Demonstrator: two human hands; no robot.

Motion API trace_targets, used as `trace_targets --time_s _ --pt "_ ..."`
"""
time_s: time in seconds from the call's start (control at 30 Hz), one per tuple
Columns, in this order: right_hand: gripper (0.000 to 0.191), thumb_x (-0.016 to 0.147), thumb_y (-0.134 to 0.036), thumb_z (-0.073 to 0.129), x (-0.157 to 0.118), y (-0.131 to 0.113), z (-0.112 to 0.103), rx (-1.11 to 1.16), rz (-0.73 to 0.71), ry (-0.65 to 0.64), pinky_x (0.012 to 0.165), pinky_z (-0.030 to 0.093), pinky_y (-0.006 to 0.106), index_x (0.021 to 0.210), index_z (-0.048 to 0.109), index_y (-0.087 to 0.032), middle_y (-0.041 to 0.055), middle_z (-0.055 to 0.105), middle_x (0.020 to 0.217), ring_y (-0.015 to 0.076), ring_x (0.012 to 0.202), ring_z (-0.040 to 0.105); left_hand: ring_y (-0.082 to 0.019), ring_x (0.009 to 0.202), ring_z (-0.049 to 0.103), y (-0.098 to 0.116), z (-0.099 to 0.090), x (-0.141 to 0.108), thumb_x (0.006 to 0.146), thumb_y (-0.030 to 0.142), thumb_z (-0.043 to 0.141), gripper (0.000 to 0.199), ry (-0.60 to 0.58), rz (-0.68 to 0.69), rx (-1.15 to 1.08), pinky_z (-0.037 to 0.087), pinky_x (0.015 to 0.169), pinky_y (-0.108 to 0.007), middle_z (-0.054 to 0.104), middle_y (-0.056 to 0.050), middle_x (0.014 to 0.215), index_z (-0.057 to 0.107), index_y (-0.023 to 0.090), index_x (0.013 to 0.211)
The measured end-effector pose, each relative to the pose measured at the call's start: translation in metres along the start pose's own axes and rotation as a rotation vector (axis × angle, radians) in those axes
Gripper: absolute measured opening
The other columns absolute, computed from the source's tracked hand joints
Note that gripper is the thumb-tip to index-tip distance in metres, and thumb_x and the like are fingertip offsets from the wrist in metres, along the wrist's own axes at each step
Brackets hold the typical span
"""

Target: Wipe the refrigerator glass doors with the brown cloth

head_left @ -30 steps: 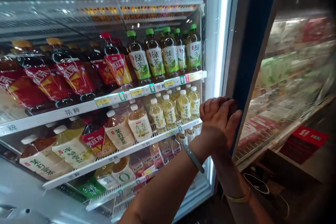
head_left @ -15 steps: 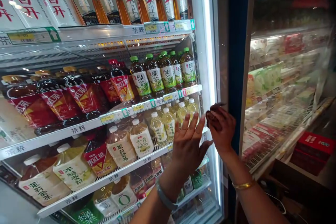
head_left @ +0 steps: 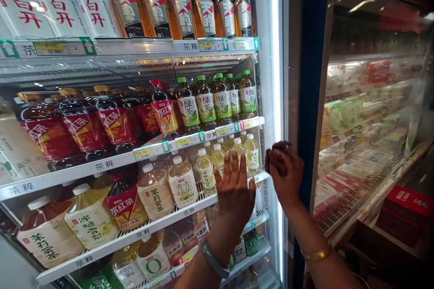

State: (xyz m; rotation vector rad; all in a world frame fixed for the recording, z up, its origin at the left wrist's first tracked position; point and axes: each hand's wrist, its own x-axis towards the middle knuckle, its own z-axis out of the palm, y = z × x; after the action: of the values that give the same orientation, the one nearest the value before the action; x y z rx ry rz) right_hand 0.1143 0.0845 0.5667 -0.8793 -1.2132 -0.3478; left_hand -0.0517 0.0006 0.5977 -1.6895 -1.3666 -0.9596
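My left hand (head_left: 235, 189), with a grey-green bangle (head_left: 214, 259) on the wrist, is open with its fingers stretched upward. It is raised in front of small pale-yellow drink bottles (head_left: 205, 169) and appears flat against the cooler's glass, though contact is hard to confirm. Beside it, my right hand (head_left: 288, 178), wearing a gold bracelet (head_left: 316, 254), is closed around a crumpled dark brown cloth (head_left: 276, 159). That hand is by the lit right edge of the cooler. Part of the cloth is hidden by its fingers.
Shelves hold green tea bottles (head_left: 222, 99), red-labelled tea bottles (head_left: 113, 122), amber bottles (head_left: 181, 9) and large water bottles (head_left: 88, 4). A bright light strip (head_left: 277, 76) runs down the cooler's side. Right of a dark post (head_left: 313, 54) stands another chilled case with a red box (head_left: 405, 212) near it.
The view has shifted, so the shelves' upper rows appear lower and further right. My left hand has moved slightly down, its thumb drawn in. My right hand keeps hold of the cloth.
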Motion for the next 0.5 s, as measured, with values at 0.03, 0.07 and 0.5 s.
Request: trace_targets --time_s 0.03,0.07,0.5 --pt "0.029 0.089 -0.034 0.07 -0.021 0.005 -0.003 -0.002 0.007 -0.03 0.107 0.046 0.054 0.117 0.072 -0.026 0.0082 0.067 0.123 0.0277 0.119 0.062 -0.031 0.158 0.033 0.0 0.002 -0.001 0.093 0.041 0.067 0.091 0.001 0.003 0.009 -0.011 0.133 -0.049 0.031 -0.013 0.169 0.019 0.018 0.167" --pt "0.027 0.088 -0.037 0.071 -0.038 0.012 -0.006 -0.006 0.047 -0.03 0.106 0.047 0.055 0.112 0.072 -0.025 0.008 0.067 0.119 0.0282 0.117 0.062 -0.031 0.158 0.033 0.0 0.004 -0.002 0.093 0.042 0.067 0.091 0.007 0.008 0.017 -0.011 0.133 -0.048 0.031 -0.013 0.169 0.02 0.017 0.167" --pt "0.031 0.089 -0.034 0.071 -0.02 -0.01 0.001 -0.039 -0.087 -0.044 0.103 0.048 0.051 0.119 0.071 -0.027 0.0081 0.063 0.126 0.0276 0.118 0.06 -0.024 0.165 0.011 0.001 0.019 -0.012 0.097 0.037 0.061 0.075 0.141 0.048 0.085 0.002 0.136 -0.046 0.033 -0.009 0.17 0.035 0.012 0.163"
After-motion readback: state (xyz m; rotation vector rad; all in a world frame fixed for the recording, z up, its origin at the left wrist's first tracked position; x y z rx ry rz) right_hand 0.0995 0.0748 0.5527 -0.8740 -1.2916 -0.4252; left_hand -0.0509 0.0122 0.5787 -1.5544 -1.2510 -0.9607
